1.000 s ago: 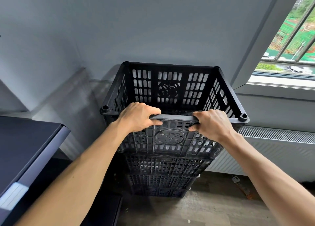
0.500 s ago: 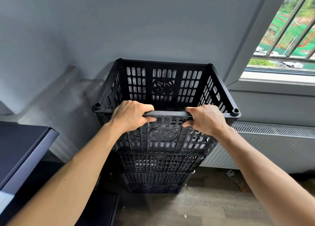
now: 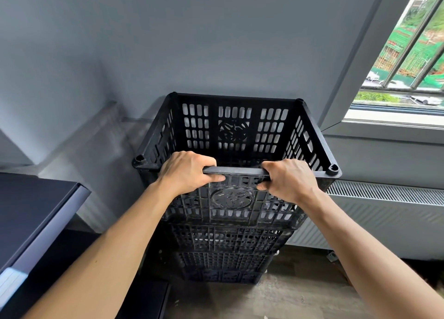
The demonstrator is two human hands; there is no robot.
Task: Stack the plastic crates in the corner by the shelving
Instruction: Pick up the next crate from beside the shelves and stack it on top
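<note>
A black slotted plastic crate [image 3: 236, 131] sits on top of a stack of black crates [image 3: 224, 251] standing on the floor against the grey wall. My left hand [image 3: 186, 172] grips the near rim of the top crate, fingers curled over the edge and thumb on the outer face. My right hand [image 3: 289, 180] grips the same rim further right in the same way. The top crate looks empty inside. How many crates lie under it is hard to tell.
Dark shelving [image 3: 36, 222] stands at the left, its corner close to my left forearm. A white radiator [image 3: 384, 213] runs along the wall at the right, under a barred window [image 3: 408, 61]. Wooden floor [image 3: 300, 297] shows in front of the stack.
The view has shifted slightly, so the crate stack sits a little lower and to the right in view. Both hands keep the same hold on the near rim.
</note>
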